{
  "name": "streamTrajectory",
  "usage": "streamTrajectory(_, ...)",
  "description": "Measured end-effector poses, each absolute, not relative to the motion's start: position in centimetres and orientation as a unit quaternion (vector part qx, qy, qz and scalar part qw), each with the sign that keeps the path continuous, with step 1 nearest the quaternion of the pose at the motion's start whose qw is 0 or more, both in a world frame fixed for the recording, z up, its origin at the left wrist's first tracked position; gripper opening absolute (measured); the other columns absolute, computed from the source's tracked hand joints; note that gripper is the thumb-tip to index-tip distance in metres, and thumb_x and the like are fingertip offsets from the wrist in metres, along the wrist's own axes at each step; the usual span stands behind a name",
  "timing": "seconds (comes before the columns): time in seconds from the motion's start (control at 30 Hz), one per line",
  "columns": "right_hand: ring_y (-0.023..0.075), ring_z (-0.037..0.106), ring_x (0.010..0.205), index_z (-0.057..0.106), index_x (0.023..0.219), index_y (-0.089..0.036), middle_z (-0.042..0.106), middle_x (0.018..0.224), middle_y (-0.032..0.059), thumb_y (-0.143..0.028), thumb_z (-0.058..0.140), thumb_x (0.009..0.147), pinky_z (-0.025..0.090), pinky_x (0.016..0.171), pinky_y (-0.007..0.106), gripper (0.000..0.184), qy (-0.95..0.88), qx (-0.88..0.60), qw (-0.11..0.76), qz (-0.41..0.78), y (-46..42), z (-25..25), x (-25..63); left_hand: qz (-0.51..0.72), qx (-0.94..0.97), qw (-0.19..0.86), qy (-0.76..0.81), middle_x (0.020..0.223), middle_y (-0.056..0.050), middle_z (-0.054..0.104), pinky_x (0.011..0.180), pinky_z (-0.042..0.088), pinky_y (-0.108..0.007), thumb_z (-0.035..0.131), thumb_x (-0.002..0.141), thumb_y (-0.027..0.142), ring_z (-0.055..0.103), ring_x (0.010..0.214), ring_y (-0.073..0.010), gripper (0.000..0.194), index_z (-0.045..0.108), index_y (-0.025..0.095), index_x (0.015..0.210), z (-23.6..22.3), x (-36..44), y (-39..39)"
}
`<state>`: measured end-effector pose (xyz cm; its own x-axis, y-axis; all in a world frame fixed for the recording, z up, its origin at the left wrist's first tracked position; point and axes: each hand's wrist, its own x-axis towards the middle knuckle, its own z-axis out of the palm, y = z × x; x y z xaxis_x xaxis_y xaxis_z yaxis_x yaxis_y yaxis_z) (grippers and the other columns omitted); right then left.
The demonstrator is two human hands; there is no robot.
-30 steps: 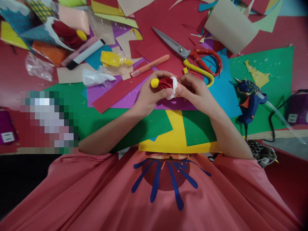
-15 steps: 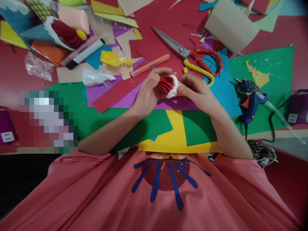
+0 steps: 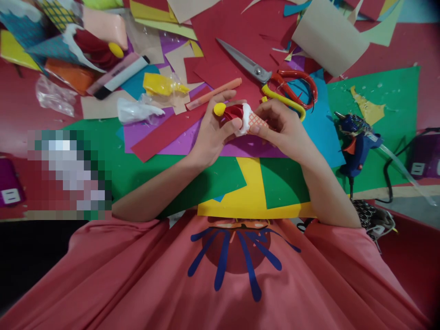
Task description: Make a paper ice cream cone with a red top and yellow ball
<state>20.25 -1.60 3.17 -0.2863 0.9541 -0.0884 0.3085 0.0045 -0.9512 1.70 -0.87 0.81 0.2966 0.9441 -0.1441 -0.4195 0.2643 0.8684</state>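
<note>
Between my two hands lies a paper ice cream cone, tilted on its side. It has an orange lattice-patterned cone, a white rim, a red pleated top and a yellow ball at its left end. My left hand is closed around the red top, its thumb against the white rim. My right hand pinches the patterned cone, whose tip is hidden by the fingers. Just beyond my right hand lie scissors with one red and one yellow handle. An orange marker rests behind my left hand.
A blue glue gun lies at the right on green paper. Blue paper cones, a white marker and a bagged yellow lump crowd the left. Red and purple sheets cover the middle; a beige sheet curls at the back.
The paper ice cream cone has turned in my hands, so its yellow ball and lattice pattern now show. My left thumb has moved onto the red top beside the white rim.
</note>
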Motion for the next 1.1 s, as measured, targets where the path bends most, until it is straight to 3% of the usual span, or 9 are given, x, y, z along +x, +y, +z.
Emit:
streamTrajectory(0.2,0.0156,0.057,0.074,0.054,0.098,-0.027,0.062,0.091,0.0008,-0.07,0.068,0.078,0.053,0.065,0.033,0.049,-0.633,-0.504,0.332,0.485,-1.8,3.0,20.4,0.488,0.401,0.695,0.345,0.109,0.005,0.072,0.079,0.056,-0.025,0.092,0.062,0.04,0.067,0.097,-0.0138,0.055,0.063,0.036,0.109,0.1,1.6,-0.8)
streamTrajectory(0.37,0.0166,0.058,0.073,0.052,0.097,-0.027,0.059,0.083,0.0002,-0.072,0.065,0.079,0.052,0.064,0.032,0.049,-0.623,-0.511,0.324,0.496,-1.9,3.1,20.2,0.475,0.42,0.693,0.344,0.11,0.002,0.071,0.081,0.057,-0.027,0.088,0.067,0.045,0.068,0.102,-0.017,0.053,0.061,0.035,0.112,-0.2,1.5,-0.8)
streamTrajectory(0.47,0.0163,0.057,0.074,0.052,0.094,-0.027,0.058,0.082,0.0,-0.073,0.063,0.08,0.053,0.064,0.032,0.049,-0.617,-0.517,0.326,0.495,-1.8,3.3,20.0,0.487,0.445,0.68,0.319,0.126,0.004,0.065,0.091,0.057,-0.031,0.091,0.064,0.042,0.063,0.118,-0.021,0.063,0.059,0.039,0.119,-0.5,1.6,-0.7)
streamTrajectory(0.57,0.0158,0.057,0.071,0.052,0.093,-0.027,0.057,0.078,-0.001,-0.073,0.061,0.081,0.054,0.063,0.032,0.049,-0.61,-0.522,0.326,0.499,-1.8,3.4,19.9,0.516,0.476,0.645,0.301,0.144,0.01,0.054,0.096,0.055,-0.031,0.089,0.067,0.036,0.062,0.121,-0.0188,0.065,0.058,0.047,0.124,-0.3,1.8,-0.8)
streamTrajectory(0.63,0.016,0.058,0.071,0.053,0.092,-0.027,0.057,0.077,-0.0012,-0.073,0.061,0.081,0.054,0.062,0.032,0.048,-0.609,-0.522,0.326,0.501,-1.8,3.4,20.0,0.508,0.482,0.64,0.316,0.147,0.01,0.052,0.096,0.054,-0.029,0.085,0.072,0.038,0.062,0.119,-0.0173,0.057,0.06,0.047,0.122,0.1,1.9,-0.9)
streamTrajectory(0.8,0.0165,0.061,0.075,0.054,0.092,-0.026,0.059,0.079,-0.0004,-0.072,0.061,0.082,0.057,0.063,0.032,0.047,-0.61,-0.516,0.328,0.504,-1.9,3.3,20.0,0.479,0.456,0.658,0.359,0.15,0.009,0.05,0.102,0.053,-0.031,0.086,0.068,0.048,0.048,0.142,-0.0254,0.054,0.063,0.045,0.117,1.1,2.0,-1.1)
streamTrajectory(1.1,0.0136,0.059,0.071,0.053,0.091,-0.024,0.057,0.078,-0.0008,-0.068,0.063,0.083,0.053,0.058,0.027,0.046,-0.597,-0.501,0.343,0.525,-1.9,3.3,19.9,0.456,0.518,0.643,0.332,0.156,0.006,0.041,0.105,0.056,-0.04,0.079,0.075,0.055,0.057,0.132,-0.026,0.064,0.05,0.048,0.131,-1.3,1.1,-0.4)
